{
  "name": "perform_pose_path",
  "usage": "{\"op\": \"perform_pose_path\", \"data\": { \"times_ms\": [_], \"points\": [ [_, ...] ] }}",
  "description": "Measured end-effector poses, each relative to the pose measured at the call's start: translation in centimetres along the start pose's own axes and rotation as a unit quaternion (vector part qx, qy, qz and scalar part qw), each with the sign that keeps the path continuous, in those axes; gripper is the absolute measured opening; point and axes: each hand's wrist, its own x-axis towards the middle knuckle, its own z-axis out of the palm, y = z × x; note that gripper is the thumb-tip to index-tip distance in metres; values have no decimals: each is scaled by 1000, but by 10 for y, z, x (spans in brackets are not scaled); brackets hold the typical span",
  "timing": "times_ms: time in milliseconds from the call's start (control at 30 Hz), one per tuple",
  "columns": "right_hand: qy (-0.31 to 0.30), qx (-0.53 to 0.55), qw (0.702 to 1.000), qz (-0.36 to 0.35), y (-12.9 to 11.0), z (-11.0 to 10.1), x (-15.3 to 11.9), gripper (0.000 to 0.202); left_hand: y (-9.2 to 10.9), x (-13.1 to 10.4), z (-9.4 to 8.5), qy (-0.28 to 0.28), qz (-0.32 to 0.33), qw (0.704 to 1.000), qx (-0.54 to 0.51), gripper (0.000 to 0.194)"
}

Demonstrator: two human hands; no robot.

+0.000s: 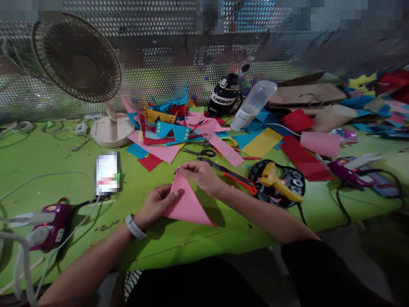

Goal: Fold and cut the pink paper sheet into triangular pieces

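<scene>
A sheet of pink paper (188, 202), folded to a triangle, is held just above the green table near its front edge. My left hand (159, 200) is closed on its left side, with the thumb lying across the front. My right hand (201, 175) pinches the top corner between thumb and fingers. The lower right corner points out free to the right. Behind my right hand lie a box cutter (236, 179) with an orange end and a pair of black-handled scissors (206, 152).
A yellow glue gun (271, 183) rests on a black palette (255, 170) at the right. Paper glasses (172, 131) and coloured paper lie behind. A fan (111, 130), a phone (107, 175) and a purple power strip (51, 224) with cables stand left. A black jug (223, 100) and a clear bottle (255, 104) are at the back.
</scene>
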Motion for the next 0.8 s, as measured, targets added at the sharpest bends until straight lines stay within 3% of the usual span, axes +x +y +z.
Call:
{"op": "perform_pose_path", "data": {
  "times_ms": [433,633,800],
  "points": [
    [22,3,1000,8,2,0,3,33,-3,1,-3,27,43,996,79,50],
    [26,21,999,16,4,2,3,36,-2,4,-9,55,92,976,189,48],
    [-82,-21,993,86,6,0,0,40,5,9,-20,137,138,951,241,43]
  ]
}}
